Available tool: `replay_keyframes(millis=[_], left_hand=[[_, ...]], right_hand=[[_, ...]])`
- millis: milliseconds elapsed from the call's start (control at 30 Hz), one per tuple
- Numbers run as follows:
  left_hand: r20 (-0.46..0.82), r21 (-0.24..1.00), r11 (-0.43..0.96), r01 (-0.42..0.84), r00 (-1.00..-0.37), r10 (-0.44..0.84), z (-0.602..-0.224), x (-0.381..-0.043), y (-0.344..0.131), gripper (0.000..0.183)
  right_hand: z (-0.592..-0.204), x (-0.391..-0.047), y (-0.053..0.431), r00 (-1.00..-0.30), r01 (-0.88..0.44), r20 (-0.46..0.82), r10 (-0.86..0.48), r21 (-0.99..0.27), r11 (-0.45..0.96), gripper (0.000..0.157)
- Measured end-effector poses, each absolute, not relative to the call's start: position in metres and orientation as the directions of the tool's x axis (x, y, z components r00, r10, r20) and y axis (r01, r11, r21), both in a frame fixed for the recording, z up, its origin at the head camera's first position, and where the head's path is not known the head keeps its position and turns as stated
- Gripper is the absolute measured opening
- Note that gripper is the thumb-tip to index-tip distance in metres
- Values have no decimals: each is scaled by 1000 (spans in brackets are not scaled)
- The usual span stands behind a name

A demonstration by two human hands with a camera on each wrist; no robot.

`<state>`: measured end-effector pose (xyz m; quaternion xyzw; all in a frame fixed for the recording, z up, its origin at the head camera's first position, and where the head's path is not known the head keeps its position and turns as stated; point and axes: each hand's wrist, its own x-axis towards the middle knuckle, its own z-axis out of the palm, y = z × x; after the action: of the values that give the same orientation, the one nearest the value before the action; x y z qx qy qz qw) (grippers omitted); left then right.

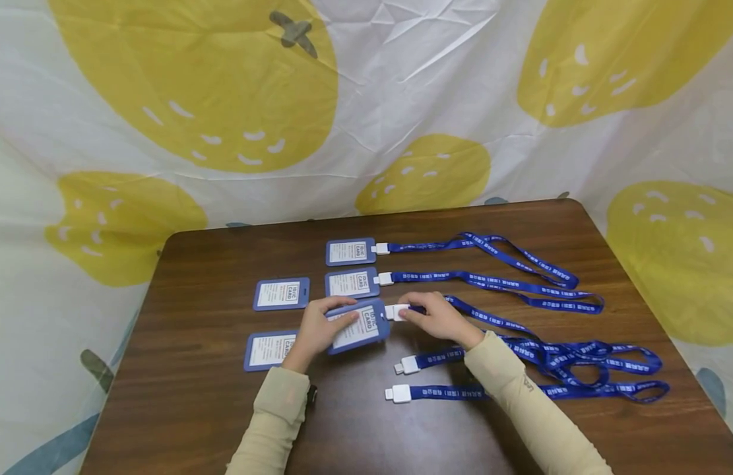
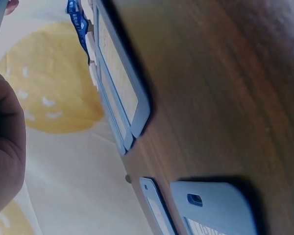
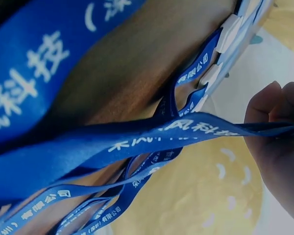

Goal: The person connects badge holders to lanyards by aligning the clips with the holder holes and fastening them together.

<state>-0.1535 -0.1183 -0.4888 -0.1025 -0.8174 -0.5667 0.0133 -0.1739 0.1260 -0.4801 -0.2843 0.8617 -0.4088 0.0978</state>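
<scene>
My left hand (image 1: 320, 328) pinches a blue-framed ID card holder (image 1: 357, 335) between thumb and fingers. The holder is tilted and raised off the table. To its right, my right hand (image 1: 439, 318) pinches the white clip (image 1: 394, 313) of a blue lanyard (image 1: 491, 318). The clip's narrow end meets the slotted edge of the holder; whether it is hooked through the slot I cannot tell. In the right wrist view, the printed strap (image 3: 201, 126) trails from the right hand (image 3: 279, 142). Only part of the left hand (image 2: 5, 142) shows in the left wrist view.
Two card holders (image 1: 350, 251) with lanyards clipped on lie at the back. Two loose holders (image 1: 281, 294) lie at left, the nearer partly behind the left hand. Two more lanyards with white clips (image 1: 402, 394) lie at front right, their straps overlapping. A patterned cloth (image 1: 402, 79) hangs behind the brown table (image 1: 194, 409).
</scene>
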Motion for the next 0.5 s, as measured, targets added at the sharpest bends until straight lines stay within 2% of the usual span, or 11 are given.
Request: replay_keyframes(millis=[200, 500], left_hand=[[156, 920, 337, 201, -976, 154, -489, -156, -118, 21], [101, 928, 341, 150, -982, 157, -483, -158, -114, 20]], right_hand=[[-475, -175, 126, -805, -433, 74, -589, -751, 498, 17], [-473, -178, 126, -796, -411, 29, -605, -759, 505, 18]])
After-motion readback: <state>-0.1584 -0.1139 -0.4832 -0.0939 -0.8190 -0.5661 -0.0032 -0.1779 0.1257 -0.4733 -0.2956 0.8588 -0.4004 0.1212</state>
